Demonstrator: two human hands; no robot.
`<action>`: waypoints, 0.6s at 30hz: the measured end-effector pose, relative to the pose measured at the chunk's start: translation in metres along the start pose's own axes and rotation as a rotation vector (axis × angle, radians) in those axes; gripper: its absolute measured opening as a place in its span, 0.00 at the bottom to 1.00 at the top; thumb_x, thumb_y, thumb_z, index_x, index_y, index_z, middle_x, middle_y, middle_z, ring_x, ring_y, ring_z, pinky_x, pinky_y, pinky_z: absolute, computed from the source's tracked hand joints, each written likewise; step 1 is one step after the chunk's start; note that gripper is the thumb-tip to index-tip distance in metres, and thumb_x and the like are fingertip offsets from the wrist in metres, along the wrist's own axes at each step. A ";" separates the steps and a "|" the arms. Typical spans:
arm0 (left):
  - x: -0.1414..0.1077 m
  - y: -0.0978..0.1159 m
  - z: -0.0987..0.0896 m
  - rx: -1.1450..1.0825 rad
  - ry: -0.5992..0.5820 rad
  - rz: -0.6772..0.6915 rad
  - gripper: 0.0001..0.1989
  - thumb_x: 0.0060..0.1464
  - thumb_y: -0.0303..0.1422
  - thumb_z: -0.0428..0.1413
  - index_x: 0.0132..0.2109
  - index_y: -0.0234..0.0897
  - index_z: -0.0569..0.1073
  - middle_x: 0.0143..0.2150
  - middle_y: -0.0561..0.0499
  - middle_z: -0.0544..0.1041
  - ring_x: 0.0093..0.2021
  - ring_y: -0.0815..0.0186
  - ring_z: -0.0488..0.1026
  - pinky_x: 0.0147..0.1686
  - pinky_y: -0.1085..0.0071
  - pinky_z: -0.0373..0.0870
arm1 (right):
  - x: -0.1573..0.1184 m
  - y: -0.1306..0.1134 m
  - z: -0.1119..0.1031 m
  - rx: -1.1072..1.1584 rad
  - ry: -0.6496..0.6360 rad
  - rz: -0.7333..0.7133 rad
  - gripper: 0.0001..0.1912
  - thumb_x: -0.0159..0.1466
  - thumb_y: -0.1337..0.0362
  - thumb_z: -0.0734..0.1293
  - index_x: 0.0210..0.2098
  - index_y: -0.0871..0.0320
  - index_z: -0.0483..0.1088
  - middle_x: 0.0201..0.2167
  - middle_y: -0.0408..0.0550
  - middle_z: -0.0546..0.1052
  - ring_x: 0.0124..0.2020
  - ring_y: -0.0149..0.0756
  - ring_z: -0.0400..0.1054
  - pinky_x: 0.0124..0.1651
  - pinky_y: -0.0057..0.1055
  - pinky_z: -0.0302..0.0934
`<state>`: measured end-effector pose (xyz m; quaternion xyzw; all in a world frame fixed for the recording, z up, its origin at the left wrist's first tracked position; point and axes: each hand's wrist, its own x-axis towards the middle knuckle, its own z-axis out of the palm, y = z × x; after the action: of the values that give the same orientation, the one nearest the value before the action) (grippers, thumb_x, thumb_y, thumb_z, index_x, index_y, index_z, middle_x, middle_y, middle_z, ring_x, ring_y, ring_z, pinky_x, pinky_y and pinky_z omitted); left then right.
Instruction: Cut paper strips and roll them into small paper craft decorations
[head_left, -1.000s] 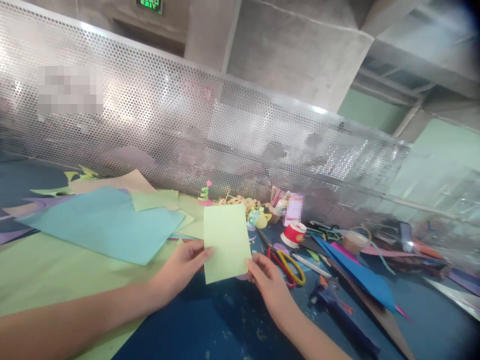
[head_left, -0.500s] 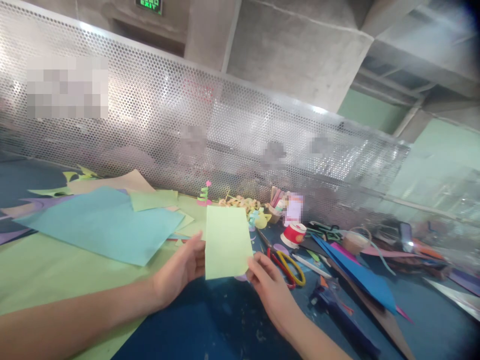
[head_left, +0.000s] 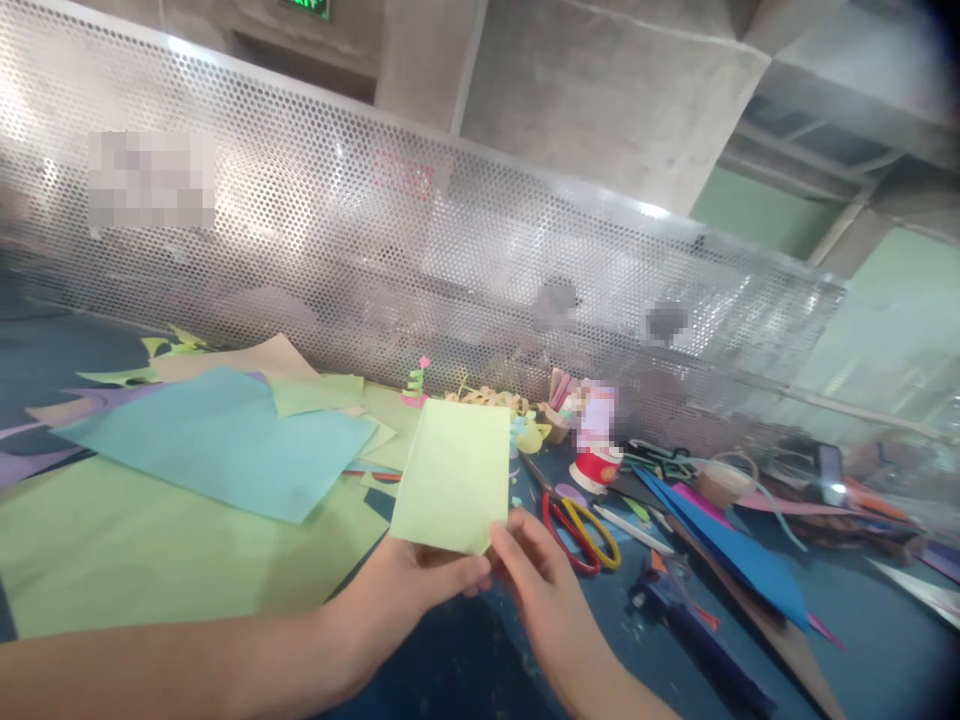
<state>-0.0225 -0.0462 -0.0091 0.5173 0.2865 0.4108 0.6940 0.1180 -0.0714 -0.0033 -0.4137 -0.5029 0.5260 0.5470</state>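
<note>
A light green folded paper [head_left: 454, 475] is held up in front of me, its lower edge toward my body. My right hand [head_left: 540, 580] pinches its lower right corner between thumb and fingers. Under the bottom edge is my left hand [head_left: 412, 590], its thumb along the edge and its fingers partly hidden beneath the paper; the fingertips of both hands nearly meet. Just right of the paper lie scissors [head_left: 581, 530] with red and yellow handles.
Blue paper [head_left: 225, 440] and a large green sheet [head_left: 195, 550] lie on the left. To the right are a red and white cup [head_left: 596, 467], a dark blue glue gun [head_left: 694, 635] and blue strips [head_left: 739, 550]. A perforated metal screen [head_left: 300, 200] stands behind.
My left hand has moved from the paper's left side to its bottom edge, near my right hand. The paper now leans differently, and the view has shifted slightly.
</note>
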 end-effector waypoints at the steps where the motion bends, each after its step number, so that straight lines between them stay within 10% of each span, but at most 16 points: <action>1: 0.000 0.000 0.000 0.015 0.033 -0.008 0.14 0.45 0.36 0.61 0.39 0.33 0.75 0.33 0.47 0.78 0.35 0.63 0.73 0.37 0.69 0.69 | 0.000 -0.001 0.000 -0.032 0.000 0.004 0.14 0.60 0.55 0.64 0.24 0.56 0.61 0.20 0.38 0.64 0.25 0.29 0.60 0.31 0.27 0.58; 18: 0.003 0.002 -0.005 0.212 0.102 0.011 0.09 0.44 0.36 0.60 0.31 0.34 0.73 0.27 0.51 0.75 0.29 0.64 0.70 0.33 0.70 0.68 | 0.003 0.003 -0.006 -0.227 0.038 0.016 0.17 0.57 0.52 0.66 0.22 0.57 0.60 0.19 0.39 0.65 0.25 0.30 0.60 0.30 0.27 0.53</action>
<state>-0.0259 -0.0408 -0.0087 0.5676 0.3604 0.4079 0.6177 0.1236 -0.0678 -0.0066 -0.4869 -0.5453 0.4623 0.5018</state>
